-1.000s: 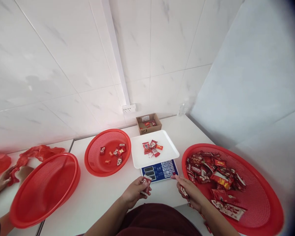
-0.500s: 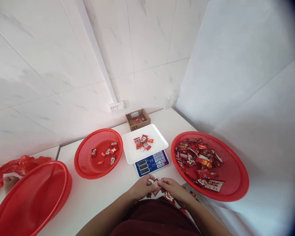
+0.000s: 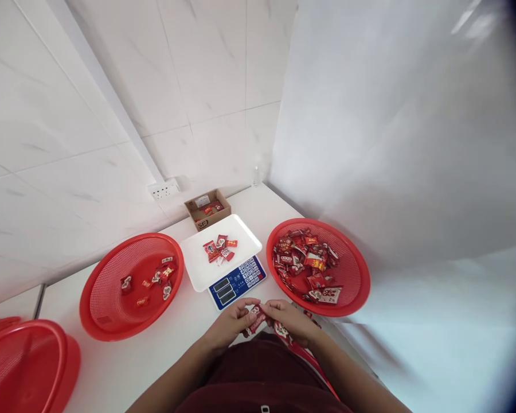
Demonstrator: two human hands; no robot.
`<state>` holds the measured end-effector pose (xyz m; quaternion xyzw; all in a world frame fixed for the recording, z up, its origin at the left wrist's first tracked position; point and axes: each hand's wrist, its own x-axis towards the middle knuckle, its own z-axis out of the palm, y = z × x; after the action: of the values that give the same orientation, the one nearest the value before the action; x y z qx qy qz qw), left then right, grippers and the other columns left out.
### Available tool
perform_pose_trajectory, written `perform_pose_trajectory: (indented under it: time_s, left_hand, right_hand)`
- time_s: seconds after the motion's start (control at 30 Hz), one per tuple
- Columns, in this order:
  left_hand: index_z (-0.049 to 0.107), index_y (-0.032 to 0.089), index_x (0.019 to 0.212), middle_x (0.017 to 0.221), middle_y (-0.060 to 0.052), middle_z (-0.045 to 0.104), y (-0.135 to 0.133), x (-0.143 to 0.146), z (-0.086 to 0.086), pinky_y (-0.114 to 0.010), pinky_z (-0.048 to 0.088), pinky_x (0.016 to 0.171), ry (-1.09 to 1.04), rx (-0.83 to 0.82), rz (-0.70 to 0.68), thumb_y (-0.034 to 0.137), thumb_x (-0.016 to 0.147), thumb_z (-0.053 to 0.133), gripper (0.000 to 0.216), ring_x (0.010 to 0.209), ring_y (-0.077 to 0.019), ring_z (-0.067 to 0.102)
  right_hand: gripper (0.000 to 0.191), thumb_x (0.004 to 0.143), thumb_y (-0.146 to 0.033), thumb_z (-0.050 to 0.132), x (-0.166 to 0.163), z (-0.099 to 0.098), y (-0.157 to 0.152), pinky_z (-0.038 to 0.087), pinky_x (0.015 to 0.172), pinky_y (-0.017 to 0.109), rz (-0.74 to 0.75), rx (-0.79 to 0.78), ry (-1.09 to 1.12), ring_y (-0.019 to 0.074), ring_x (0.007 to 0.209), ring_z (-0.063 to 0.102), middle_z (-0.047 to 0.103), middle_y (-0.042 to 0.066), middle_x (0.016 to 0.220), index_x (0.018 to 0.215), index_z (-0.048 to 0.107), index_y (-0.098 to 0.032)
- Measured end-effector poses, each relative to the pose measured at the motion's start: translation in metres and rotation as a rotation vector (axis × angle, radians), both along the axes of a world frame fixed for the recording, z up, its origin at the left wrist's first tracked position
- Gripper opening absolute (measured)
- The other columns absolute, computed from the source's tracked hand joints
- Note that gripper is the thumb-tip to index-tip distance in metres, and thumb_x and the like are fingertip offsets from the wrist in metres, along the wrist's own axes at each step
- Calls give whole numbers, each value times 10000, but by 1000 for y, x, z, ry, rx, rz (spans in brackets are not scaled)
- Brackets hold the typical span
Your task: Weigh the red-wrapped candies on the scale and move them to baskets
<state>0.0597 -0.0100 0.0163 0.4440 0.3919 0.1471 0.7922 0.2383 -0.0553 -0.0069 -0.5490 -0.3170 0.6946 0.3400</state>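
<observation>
My left hand (image 3: 229, 325) and my right hand (image 3: 289, 319) meet close to my body at the table's front edge. Both pinch a small red wrapped candy (image 3: 255, 317) between their fingertips. My right hand also has a second red packet (image 3: 281, 331) tucked under its palm. Just beyond them stands a scale (image 3: 236, 281) with a blue keypad front and a white tray (image 3: 198, 265) on top, carrying a few red candies (image 3: 218, 250). To the right is a red basket (image 3: 356, 285) filled with several red candy packets.
A red basket (image 3: 98, 298) with a few candies sits left of the scale. Another red basket (image 3: 30, 367) is at the far left corner. A small cardboard box (image 3: 207, 209) stands by the wall, below a socket (image 3: 163, 189). Walls close in on the right.
My hands, apart a second ago, came together on the candy half a second ago and stay so. The view has swung right, and the other person's hands at the far left are out of sight.
</observation>
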Motion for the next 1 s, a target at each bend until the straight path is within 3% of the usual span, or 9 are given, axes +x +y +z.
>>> perform_pose_trajectory:
  time_s: [0.1,0.2,0.3,0.43,0.57,0.83,1.0]
  left_hand:
    - [518,187,1222,683,13,573,2,-1,2,-262,374,620,23,-69,78,506,661,715,675,635,-121,528]
    - [541,179,1197,725,-13,607,3,-6,3,-257,376,647,26,-127,143,505,663,717,650,673,-129,558]
    - [608,167,1015,738,-23,608,2,-10,2,-250,382,655,28,-164,194,497,671,712,488,693,-129,561]
    - [578,186,966,777,-22,617,0,-13,-4,-256,402,688,22,-188,244,476,683,711,427,727,-132,574]
    - [564,190,988,820,-28,623,-1,-13,-4,-265,419,715,16,-176,265,441,699,711,410,746,-129,576]
    - [592,199,993,862,-30,620,-2,-14,0,-260,422,714,83,-171,331,442,673,730,425,760,-130,574]
    - [594,207,978,879,-32,623,-1,-11,-1,-266,419,722,100,-178,330,431,658,740,417,793,-143,577]
  right_hand:
    - [396,755,-571,513,35,3,12,324,546,243,-72,67,-300,115,545,441,529,-19,598,724,599,-186]
    - [359,830,-487,425,83,-1,24,368,620,264,-105,161,-784,170,684,540,616,32,705,723,604,-196]
    - [360,876,-420,365,126,-16,30,371,637,282,14,16,-1169,203,753,581,670,77,819,824,646,-202]
    - [243,829,-310,485,149,-45,37,376,633,269,176,-67,-1157,204,762,611,697,81,832,816,690,-180]
    - [214,786,-317,559,138,-72,53,394,629,254,288,-79,-1080,184,723,620,709,61,772,758,710,-168]
    - [355,771,-390,564,117,-100,75,426,725,321,278,-106,-1134,261,911,638,688,171,1005,998,674,-140]
    - [332,803,-340,507,117,-106,75,433,738,296,256,-91,-1118,237,937,640,692,148,1031,1028,660,-151]
